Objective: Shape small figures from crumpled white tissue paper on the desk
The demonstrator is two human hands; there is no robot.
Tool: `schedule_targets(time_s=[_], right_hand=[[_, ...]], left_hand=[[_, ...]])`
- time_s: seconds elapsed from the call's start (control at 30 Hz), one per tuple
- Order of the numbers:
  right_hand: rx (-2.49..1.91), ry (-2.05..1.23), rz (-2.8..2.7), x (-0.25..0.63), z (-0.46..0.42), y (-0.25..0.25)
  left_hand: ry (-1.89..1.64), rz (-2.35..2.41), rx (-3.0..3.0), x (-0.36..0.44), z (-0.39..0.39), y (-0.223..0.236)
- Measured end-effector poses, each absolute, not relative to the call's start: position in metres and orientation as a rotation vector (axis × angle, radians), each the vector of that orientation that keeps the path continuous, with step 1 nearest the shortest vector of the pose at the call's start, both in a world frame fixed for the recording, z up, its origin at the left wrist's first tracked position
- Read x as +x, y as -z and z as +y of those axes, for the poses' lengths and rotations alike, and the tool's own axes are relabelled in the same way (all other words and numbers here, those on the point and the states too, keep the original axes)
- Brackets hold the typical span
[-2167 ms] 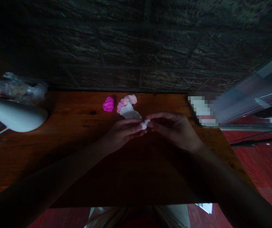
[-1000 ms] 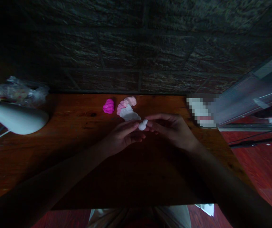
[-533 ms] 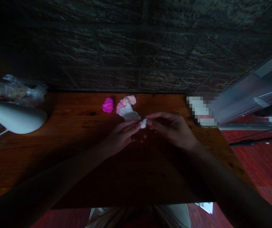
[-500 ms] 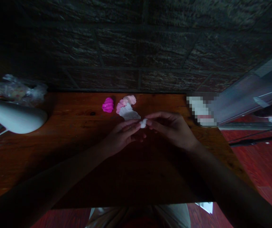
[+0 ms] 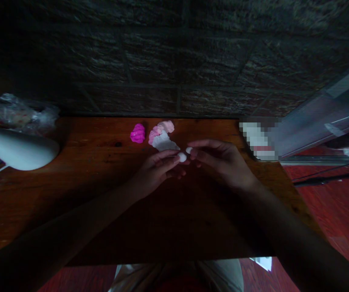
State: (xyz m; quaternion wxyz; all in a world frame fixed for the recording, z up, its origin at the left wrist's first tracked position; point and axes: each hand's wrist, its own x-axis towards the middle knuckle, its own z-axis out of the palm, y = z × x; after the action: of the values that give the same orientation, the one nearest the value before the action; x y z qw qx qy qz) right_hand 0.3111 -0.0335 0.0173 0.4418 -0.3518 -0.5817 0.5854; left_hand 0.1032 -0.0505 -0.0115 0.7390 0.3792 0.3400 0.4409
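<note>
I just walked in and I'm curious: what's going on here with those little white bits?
A person's left hand pinches a white ball in its fingertips, above a wooden table. The right hand pinches a smaller-looking white piece; the two are close together, with a slight gap showing. Beyond the hands, a magenta lump lies on the table, and right of it a pink lump with a flattish white lump against it.

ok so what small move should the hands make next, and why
Probably bring the small white clay-like ball in the right hand against the larger white clay-like ball in the left hand: each is pinched, with a narrow gap between them.
</note>
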Motion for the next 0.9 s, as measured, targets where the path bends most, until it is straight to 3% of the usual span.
schedule_targets(time_s=[0.9], right_hand=[[-0.870,-1.482,-1.475,0.3106,-0.0326,-0.0174]], left_hand=[[-1.056,0.786,0.994,0.1062,-0.0527,0.0163]])
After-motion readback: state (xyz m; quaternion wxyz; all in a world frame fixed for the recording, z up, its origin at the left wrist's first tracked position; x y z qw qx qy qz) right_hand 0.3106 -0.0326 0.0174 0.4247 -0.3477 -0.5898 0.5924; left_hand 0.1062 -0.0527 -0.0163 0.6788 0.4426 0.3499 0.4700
